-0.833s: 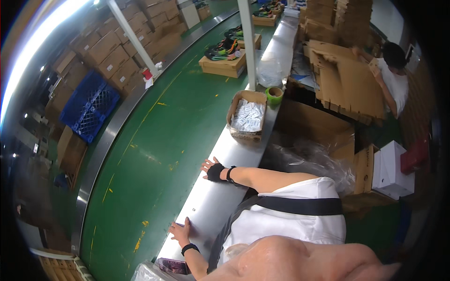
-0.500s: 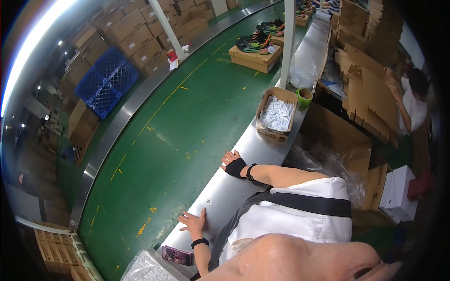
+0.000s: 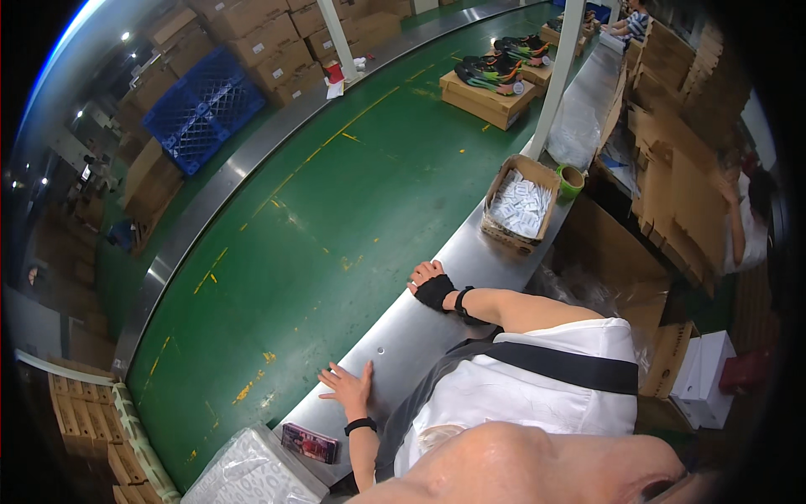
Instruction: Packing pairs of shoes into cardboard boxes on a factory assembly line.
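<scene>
Resting flat on the steel tabletop (image 3: pixel 437 328), the left hand (image 3: pixel 348 388) lies with fingers spread, holding nothing; the right hand (image 3: pixel 430 284), in a black wrap, presses its edge. Beyond the right hand stands a cardboard box (image 3: pixel 520 204) of white packets. Near the left hand lies a dark rectangular pack (image 3: pixel 310 442).

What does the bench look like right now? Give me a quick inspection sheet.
Surface: long steel bench, bare metal between the hands.
Job's things: left hand flat on the bench; right hand, in a black wrap, at the bench edge; neither holds anything.
Clutter: cardboard box of small white packets; green tape roll; dark phone-like thing; white wrapped bundle.
Grippers: both hands open.
Cables: nothing seen.
Surroundings: green floor, blue pallets, stacked cartons.
</scene>
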{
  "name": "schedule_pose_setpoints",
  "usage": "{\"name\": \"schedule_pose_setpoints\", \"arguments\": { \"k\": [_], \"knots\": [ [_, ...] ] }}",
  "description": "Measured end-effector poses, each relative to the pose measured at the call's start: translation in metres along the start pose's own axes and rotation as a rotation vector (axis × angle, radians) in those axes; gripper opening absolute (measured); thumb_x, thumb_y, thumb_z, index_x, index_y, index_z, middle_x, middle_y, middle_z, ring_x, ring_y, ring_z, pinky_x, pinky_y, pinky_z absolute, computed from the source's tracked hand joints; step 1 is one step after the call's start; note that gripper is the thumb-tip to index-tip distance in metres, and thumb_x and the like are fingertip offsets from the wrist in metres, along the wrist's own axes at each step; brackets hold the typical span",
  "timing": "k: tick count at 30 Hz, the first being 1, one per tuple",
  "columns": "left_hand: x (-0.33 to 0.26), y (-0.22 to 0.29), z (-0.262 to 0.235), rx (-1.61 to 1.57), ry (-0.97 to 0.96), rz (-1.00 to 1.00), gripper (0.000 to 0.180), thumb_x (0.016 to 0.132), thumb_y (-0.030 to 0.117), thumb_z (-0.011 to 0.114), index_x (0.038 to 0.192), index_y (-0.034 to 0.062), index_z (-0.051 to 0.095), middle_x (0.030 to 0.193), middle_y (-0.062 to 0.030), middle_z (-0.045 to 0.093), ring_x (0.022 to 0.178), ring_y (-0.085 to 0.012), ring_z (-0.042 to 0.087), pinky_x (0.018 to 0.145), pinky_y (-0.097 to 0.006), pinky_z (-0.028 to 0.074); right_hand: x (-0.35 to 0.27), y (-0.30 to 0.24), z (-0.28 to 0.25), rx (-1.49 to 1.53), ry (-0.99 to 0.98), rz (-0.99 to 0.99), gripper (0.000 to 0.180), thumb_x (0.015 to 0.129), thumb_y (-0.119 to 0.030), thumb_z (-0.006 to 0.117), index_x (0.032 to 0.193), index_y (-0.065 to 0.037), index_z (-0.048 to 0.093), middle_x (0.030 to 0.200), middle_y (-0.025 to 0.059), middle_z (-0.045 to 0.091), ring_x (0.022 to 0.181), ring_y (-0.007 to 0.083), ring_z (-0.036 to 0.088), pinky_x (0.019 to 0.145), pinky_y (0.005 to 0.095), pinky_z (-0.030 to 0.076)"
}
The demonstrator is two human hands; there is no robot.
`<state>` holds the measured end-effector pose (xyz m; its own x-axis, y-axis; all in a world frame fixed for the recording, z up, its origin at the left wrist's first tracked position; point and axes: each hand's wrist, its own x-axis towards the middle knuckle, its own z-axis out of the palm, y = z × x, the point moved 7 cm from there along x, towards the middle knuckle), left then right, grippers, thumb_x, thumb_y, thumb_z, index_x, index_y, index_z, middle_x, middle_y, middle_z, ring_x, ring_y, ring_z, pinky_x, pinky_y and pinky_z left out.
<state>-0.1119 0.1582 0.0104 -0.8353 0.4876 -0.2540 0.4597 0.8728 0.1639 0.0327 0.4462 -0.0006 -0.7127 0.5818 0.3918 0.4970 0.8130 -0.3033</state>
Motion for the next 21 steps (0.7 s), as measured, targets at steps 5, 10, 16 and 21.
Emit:
{"name": "schedule_pose_setpoints", "arguments": {
  "k": [5,10,16,21],
  "knots": [
    [-0.003,0.003,-0.005,-0.002,-0.022,-0.012,0.103,0.065,0.066,0.052,0.131,-0.0052,0.018,0.136,-0.028,0.013,0.13,-0.0383,0.001,0.092,-0.067,0.0,-0.001,0.0,-0.001,-0.034,0.015,-0.005,0.02,0.074,-0.027,0.056,0.078,-0.008,0.061,0.088,0.007,0.055,0.092,0.0224,0.046,0.08,0.0377,0.031],
    [-0.006,0.003,-0.004,-0.022,-0.042,-0.033,0.104,0.065,0.066,0.052,0.132,-0.0046,0.016,0.137,-0.0281,0.011,0.13,-0.0381,-0.001,0.093,-0.066,-0.001,-0.001,-0.001,-0.001,-0.049,-0.014,0.003,0.021,0.074,-0.027,0.055,0.079,-0.008,0.06,0.089,0.0074,0.055,0.093,0.0222,0.047,0.08,0.0381,0.031],
    [-0.002,0.001,0.0,-0.023,-0.006,-0.048,0.105,0.062,0.07,0.052,0.132,-0.0024,0.021,0.136,-0.027,0.017,0.13,-0.0372,0.005,0.093,-0.067,0.003,-0.004,0.0,0.003,-0.058,-0.074,0.051,0.025,0.078,-0.03,0.05,0.087,-0.009,0.06,0.096,0.0058,0.054,0.102,0.0212,0.043,0.086,0.0405,0.028],
    [-0.001,0.002,-0.002,-0.056,-0.022,-0.062,0.105,0.06,0.069,0.055,0.132,-0.0003,0.022,0.137,-0.0245,0.017,0.131,-0.0353,0.005,0.093,-0.066,0.005,-0.011,0.01,0.018,-0.055,-0.425,0.124,0.042,0.085,-0.035,0.04,0.12,-0.011,0.044,0.128,0.0079,0.037,0.125,0.0225,0.025,0.101,0.0479,0.015]
  ]
}}
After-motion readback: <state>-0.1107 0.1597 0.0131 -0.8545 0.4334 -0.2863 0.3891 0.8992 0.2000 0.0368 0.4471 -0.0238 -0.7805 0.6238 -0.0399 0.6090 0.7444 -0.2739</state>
